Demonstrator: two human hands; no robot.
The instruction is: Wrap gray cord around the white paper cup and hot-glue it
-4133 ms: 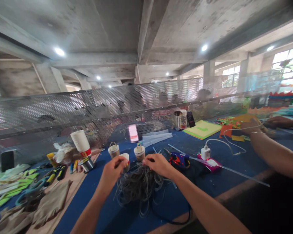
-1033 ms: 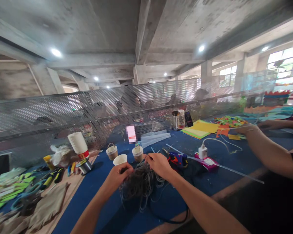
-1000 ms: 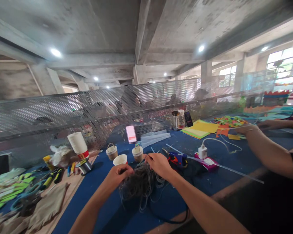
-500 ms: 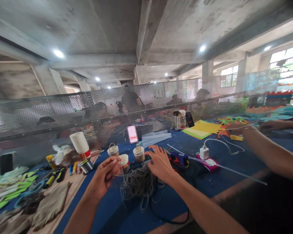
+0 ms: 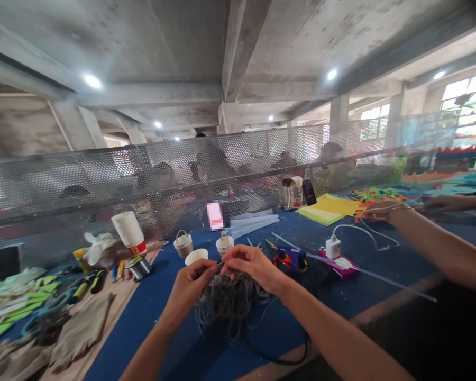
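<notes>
Both hands are up over the blue bench (image 5: 150, 317), left hand (image 5: 190, 283) and right hand (image 5: 252, 264) each pinched shut on a strand teased from the grey cord tangle (image 5: 232, 293) below, so next probably calls for drawing it free without snagging

Both hands raised over a tangle of grey cord (image 5: 232, 293) on the blue surface (image 5: 143, 317). Left hand (image 5: 191, 283) and right hand (image 5: 250, 264) pinch one strand between their fingertips. Paper cup (image 5: 195, 256) just behind the left hand; two small handled cups (image 5: 183, 243) farther back. Blue glue gun (image 5: 290, 258) right of the cord. Stack of paper cups (image 5: 129, 232) at left. A co-worker's arm (image 5: 432, 246) reaches in at right.
</notes>
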